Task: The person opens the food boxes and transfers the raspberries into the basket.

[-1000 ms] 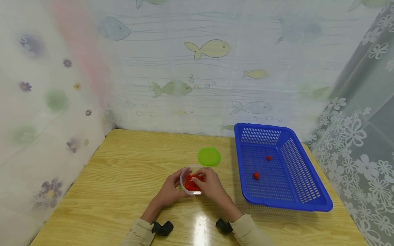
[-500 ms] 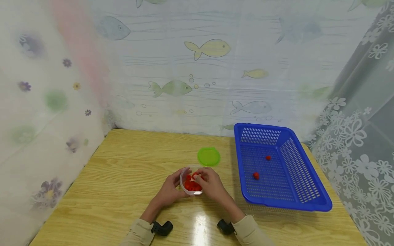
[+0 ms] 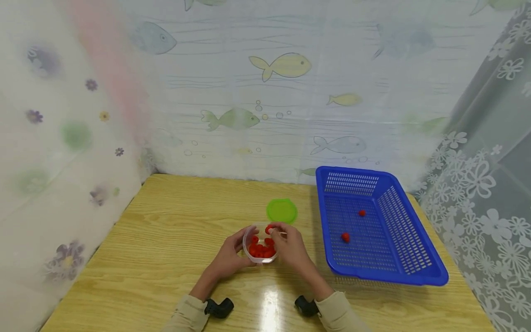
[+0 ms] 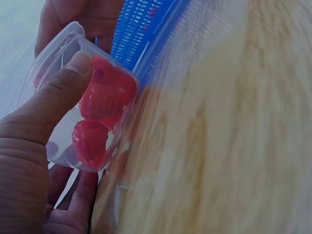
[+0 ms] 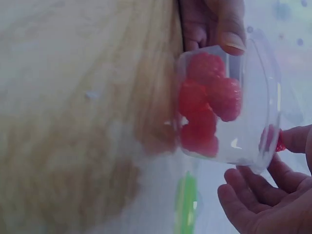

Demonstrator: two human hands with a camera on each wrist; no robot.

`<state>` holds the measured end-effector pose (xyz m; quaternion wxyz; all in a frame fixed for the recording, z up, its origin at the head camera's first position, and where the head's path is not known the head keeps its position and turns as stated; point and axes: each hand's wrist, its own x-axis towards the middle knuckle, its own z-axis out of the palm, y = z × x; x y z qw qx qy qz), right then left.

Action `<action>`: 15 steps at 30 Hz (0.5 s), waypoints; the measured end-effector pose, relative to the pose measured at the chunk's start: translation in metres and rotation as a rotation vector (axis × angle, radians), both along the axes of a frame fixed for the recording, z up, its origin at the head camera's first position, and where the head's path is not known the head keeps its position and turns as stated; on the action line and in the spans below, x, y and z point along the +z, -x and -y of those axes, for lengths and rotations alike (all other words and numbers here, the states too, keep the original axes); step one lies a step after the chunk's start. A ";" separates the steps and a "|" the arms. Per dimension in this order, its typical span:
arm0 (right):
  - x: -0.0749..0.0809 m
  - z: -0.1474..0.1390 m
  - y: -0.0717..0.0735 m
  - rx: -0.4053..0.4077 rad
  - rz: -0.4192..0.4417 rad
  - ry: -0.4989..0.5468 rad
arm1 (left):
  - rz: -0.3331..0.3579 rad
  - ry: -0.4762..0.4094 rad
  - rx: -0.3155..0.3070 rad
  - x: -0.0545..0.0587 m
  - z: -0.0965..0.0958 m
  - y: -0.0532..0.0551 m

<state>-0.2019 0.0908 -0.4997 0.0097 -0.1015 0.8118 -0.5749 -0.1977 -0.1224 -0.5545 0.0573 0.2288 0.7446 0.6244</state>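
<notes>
- A red raspberry is pinched between thumb and fingertip of the right hand, at the rim of a clear plastic container.
- The left hand grips the container's side; more raspberries lie inside.
- Just beyond: a green lid on the wooden table.
- Rightward, a blue basket holds two red berries.

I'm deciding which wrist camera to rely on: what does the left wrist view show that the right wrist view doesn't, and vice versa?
Only the left wrist view shows the blue plastic basket, just part of its slotted wall.

Only the right wrist view shows the green lid, edge-on and blurred. It also shows plainly a raspberry in the right grip; the left view doesn't make that out.

Both show the clear plastic container with red raspberries, parts of the left grip and right grip, and the wooden table.
</notes>
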 end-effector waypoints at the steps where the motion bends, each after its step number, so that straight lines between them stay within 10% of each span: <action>1: 0.002 -0.001 0.000 -0.008 -0.010 -0.001 | 0.002 0.000 0.001 0.000 0.000 0.000; 15: 0.036 -0.007 -0.008 -0.047 -0.151 -0.007 | 0.006 0.010 0.012 0.001 0.000 0.001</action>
